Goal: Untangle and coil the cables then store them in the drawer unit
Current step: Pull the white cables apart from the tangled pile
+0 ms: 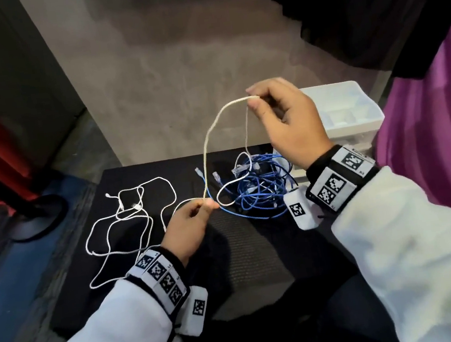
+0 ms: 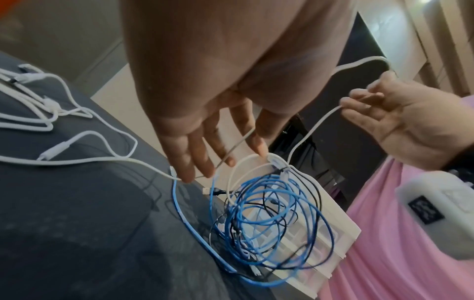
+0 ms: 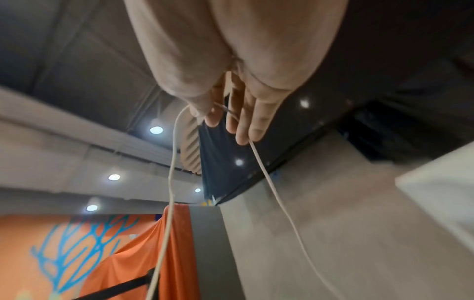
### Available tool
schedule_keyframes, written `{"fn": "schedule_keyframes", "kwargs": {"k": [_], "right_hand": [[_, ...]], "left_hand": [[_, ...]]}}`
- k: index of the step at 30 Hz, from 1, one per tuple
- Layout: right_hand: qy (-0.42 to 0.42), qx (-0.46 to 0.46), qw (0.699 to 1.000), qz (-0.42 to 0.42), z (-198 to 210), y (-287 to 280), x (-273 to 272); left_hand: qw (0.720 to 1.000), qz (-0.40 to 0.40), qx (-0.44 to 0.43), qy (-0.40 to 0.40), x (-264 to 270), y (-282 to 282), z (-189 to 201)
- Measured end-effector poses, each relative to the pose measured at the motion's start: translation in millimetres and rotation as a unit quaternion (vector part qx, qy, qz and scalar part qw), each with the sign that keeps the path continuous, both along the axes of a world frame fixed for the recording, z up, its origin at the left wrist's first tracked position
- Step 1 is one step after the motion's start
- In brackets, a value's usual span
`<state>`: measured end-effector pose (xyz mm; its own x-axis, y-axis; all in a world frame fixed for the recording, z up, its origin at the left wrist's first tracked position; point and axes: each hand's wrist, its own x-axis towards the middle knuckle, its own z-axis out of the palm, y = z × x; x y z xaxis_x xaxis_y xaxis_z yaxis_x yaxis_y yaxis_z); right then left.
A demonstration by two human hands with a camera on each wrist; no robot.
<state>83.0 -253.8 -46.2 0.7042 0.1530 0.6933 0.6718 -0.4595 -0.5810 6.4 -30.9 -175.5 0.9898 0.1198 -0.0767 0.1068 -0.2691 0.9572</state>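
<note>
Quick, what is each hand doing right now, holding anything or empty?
Left hand: pinches the white cable low, near the table.
Right hand: pinches the same white cable, raised above the blue cable tangle.

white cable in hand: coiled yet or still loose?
Loose. The white cable hangs as one open arc between the right hand and left hand, trailing into the blue cable tangle.

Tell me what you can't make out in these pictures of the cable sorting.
- Drawer unit: head view, its front is hidden behind the right hand and sleeve.
- Blue cable tangle: head view, too knotted to count the cables.
- White cable: right wrist view, both strands run off the bottom edge.
- Left hand: left wrist view, its grip is unclear.
</note>
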Motion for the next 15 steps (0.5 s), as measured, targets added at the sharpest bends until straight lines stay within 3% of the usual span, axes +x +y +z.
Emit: {"fn": "schedule_keyframes", "kwargs": {"k": [3,7,11,15], "right_hand": [[0.072,-0.116,0.99,-0.031,-5,5,1],[-0.026,-0.012,0.999,-0.025,3,9,-6],[0.063,-0.132,0.989,0.014,-18,19,-12],[0.059,-0.086,0.993,0.061,-23,22,-31]], "left_hand": [[0.999,0.028,-0.043,-0.005,0,-1,2],[0.997,0.037,-0.054,-0.039,0,-2,10],[0.997,0.034,-0.061,-0.019,0,-7,12],[0.996,0.031,-0.085,-0.004,12,-19,11]]}}
